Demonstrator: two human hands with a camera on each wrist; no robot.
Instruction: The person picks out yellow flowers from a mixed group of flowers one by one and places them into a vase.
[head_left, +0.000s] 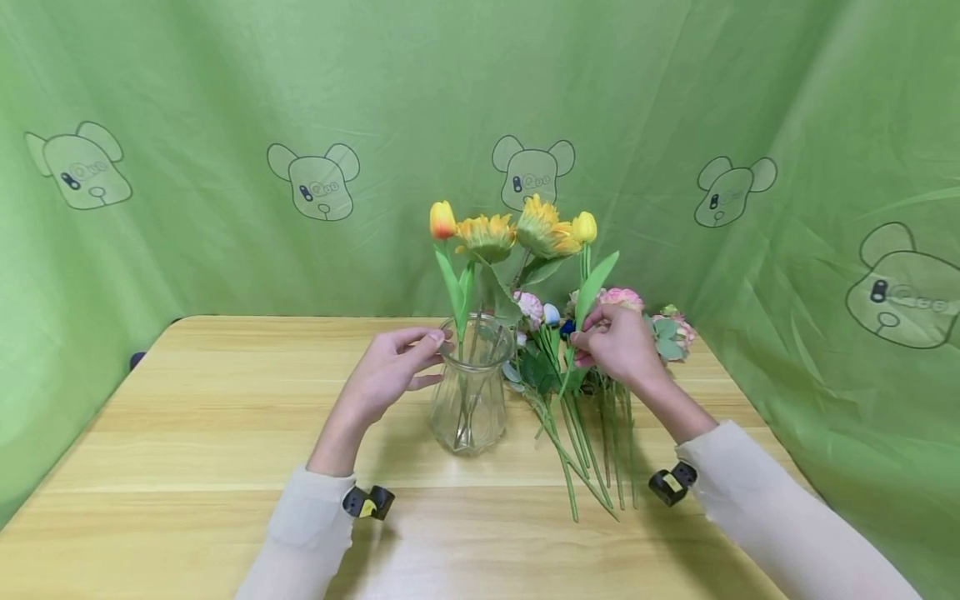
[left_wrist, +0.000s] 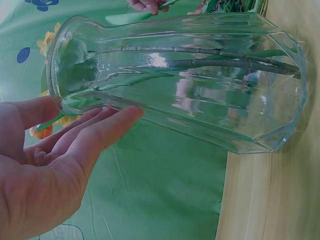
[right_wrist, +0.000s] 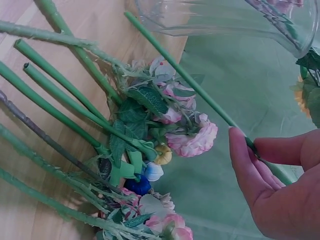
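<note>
A clear glass vase [head_left: 468, 408] stands upright with two sunflowers [head_left: 546, 225] and a red-and-yellow tulip [head_left: 442, 220] in it. My left hand [head_left: 393, 367] touches the left side of its neck and rim, the fingers fairly straight along the glass in the left wrist view. To the right of the vase, my right hand [head_left: 618, 342] pinches a yellow tulip [head_left: 585, 227] by its green stem [right_wrist: 192, 82] between thumb and fingers. The bloom points up and the stem slants down towards the vase, its lower end outside the glass.
Right of the vase lies a pile of flowers, with pink blooms [right_wrist: 192, 137], a blue-and-white tulip [head_left: 551, 314] and a dark blue one [right_wrist: 137, 185]. Their stems [head_left: 577, 450] point towards the table's near side. A green curtain [head_left: 420, 100] encloses the wooden table [head_left: 225, 433].
</note>
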